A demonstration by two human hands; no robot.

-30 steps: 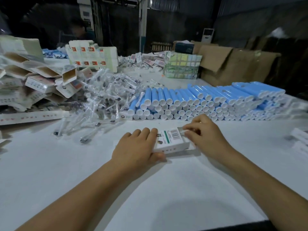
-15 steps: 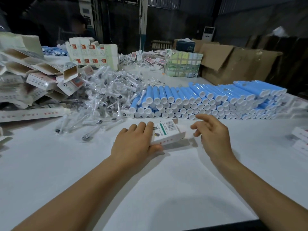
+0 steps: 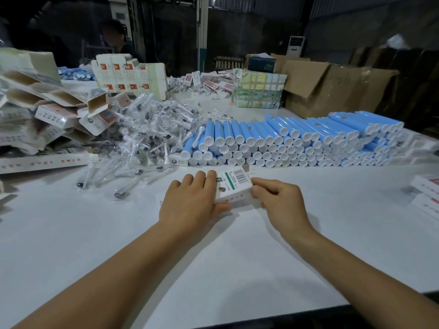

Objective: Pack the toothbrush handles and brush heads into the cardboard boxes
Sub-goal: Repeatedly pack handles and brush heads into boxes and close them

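Observation:
A small white cardboard box [image 3: 234,185] with a barcode and a green stripe lies on the white table [image 3: 95,233] in front of me. My left hand [image 3: 192,203] grips its left part, fingers over the top and thumb at the near side. My right hand [image 3: 280,201] has curled fingers against the box's right end. Behind the box runs a long stack of blue toothbrush handles [image 3: 297,141] with white end caps. A heap of brush heads [image 3: 147,136] in clear wrappers lies to the left of the handles.
Opened and flat white boxes [image 3: 47,110] pile up at the far left. Closed boxes [image 3: 425,195] sit at the right edge. Brown cartons [image 3: 332,89] and a strapped bundle [image 3: 259,89] stand at the back. A person sits behind the far-left boxes.
My right hand had lifted away from the box half a second ago; now it is back against the box's right end. My left hand kept hold of the box.

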